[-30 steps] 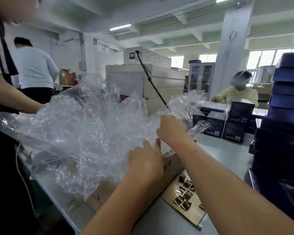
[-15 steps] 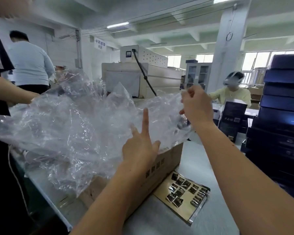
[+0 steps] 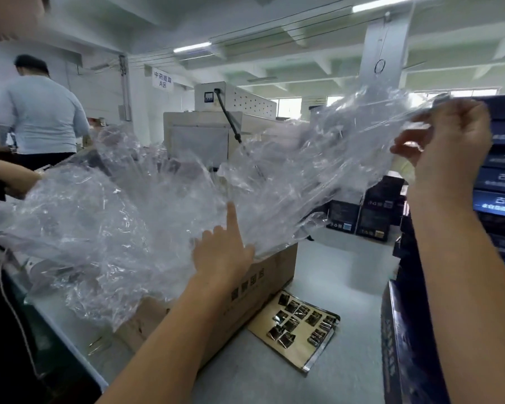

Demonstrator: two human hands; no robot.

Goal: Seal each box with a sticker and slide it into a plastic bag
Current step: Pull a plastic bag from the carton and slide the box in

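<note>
- One view, from the head: the right hand [image 3: 446,147] is raised at the far right, its thumb and fingers pinching the edge of a clear crinkled plastic bag [image 3: 318,158].
- That bag is stretched in the air, its long axis running from the pinch leftward and down toward a heap of clear plastic film [image 3: 99,228] that spills over a brown cardboard carton [image 3: 263,278] on the grey table [image 3: 341,275].
- The left hand [image 3: 222,252] sits low in the middle, index finger straight against the film where the bag leaves the heap. Its other fingers are loosely bent and grip nothing that shows. The two hands are well apart.
- A stack of dark blue rectangular boxes [image 3: 502,199] stands at the right edge, just beside the right hand, which is far nearer to them than the left.
- A gold sticker sheet [image 3: 298,325] lies flat on the near side of the carton, between the forearms.
- Probably one bag is being drawn free. Filling it would call for its mouth to be turned rightward, toward the boxes.
- Another person's forearm [image 3: 12,179] reaches the heap from the left.
</note>
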